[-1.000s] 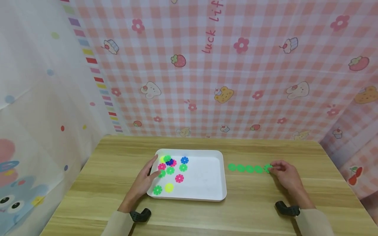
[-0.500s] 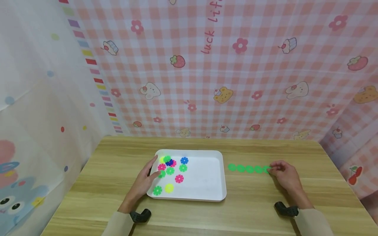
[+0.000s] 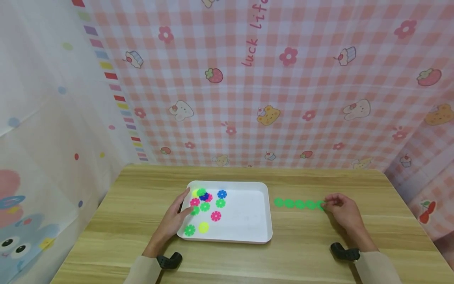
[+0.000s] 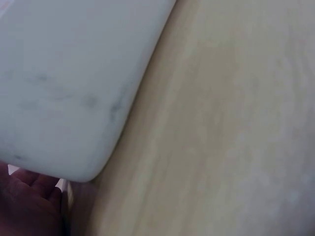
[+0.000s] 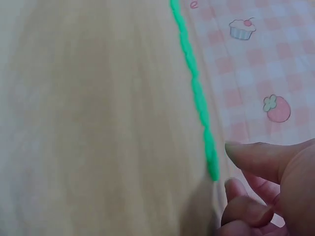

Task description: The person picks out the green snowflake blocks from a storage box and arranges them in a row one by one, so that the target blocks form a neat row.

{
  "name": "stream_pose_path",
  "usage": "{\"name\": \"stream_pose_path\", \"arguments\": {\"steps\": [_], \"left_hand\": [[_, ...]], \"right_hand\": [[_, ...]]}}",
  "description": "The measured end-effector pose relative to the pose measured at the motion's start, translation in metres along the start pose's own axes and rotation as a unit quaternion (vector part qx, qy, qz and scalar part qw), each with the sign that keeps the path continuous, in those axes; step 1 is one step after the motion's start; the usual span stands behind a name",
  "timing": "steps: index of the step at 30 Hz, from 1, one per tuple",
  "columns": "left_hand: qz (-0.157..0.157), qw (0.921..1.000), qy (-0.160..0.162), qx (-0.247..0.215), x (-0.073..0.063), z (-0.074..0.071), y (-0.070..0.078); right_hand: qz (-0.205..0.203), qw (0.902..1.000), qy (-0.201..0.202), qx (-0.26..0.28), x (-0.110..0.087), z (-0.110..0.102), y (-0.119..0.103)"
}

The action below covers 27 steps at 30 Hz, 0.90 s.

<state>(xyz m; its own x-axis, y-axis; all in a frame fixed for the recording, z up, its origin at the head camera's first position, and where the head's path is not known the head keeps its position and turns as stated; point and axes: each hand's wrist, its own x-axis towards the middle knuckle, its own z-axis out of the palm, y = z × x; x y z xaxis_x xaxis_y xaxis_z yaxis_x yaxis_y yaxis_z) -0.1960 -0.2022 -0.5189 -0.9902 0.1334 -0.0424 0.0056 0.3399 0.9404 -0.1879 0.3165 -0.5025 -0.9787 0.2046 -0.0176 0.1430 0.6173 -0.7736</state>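
My left hand (image 3: 172, 217) grips the left side of a white tray (image 3: 248, 236), with the thumb over the rim and the fingers along the outside. In the left wrist view the hand is mostly cut off beside the tray's corner (image 4: 74, 147). Several green notched snowflake discs (image 3: 300, 204) lie in a row to the right of the tray. My right hand (image 3: 342, 209) is at the row's right end, fingertips by the last disc (image 3: 320, 204). In the right wrist view, thumb and fingers are apart, just beside the end of the green row (image 5: 199, 98).
Inside the tray, mostly on its left side, lie loose discs: a pink disc (image 3: 216, 215), a yellow disc (image 3: 203, 227), a blue disc (image 3: 222, 194) and several green ones. A checked curtain (image 3: 269, 90) hangs behind the wooden table (image 3: 301, 256).
The last green disc, tilted in the right fingers a second ago, now lies flat at the row's right end. The left hand and tray have kept their place.
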Motion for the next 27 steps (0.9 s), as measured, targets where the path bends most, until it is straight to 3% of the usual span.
{"name": "stream_pose_path", "arguments": {"steps": [4, 8, 18, 23, 27], "left_hand": [[-0.001, 1.0, 0.002, 0.006, 0.0, 0.0, 0.0], [0.0, 0.9999, 0.0, 0.011, -0.001, 0.0, 0.002], [0.001, 1.0, 0.001, 0.004, 0.0, 0.0, 0.003], [0.004, 1.0, 0.0, -0.005, -0.001, 0.001, 0.004], [0.003, 1.0, 0.007, 0.004, -0.001, 0.001, 0.003]], "right_hand": [[-0.027, 0.9996, -0.004, -0.004, 0.001, 0.0, -0.012], [-0.042, 0.9986, -0.033, 0.004, 0.004, 0.003, -0.036], [-0.101, 0.9875, -0.116, 0.035, 0.021, 0.036, -0.1], [-0.103, 0.9802, -0.161, 0.05, 0.027, 0.058, -0.126], [-0.08, 0.9692, -0.219, 0.08, 0.027, 0.079, -0.144]]}}
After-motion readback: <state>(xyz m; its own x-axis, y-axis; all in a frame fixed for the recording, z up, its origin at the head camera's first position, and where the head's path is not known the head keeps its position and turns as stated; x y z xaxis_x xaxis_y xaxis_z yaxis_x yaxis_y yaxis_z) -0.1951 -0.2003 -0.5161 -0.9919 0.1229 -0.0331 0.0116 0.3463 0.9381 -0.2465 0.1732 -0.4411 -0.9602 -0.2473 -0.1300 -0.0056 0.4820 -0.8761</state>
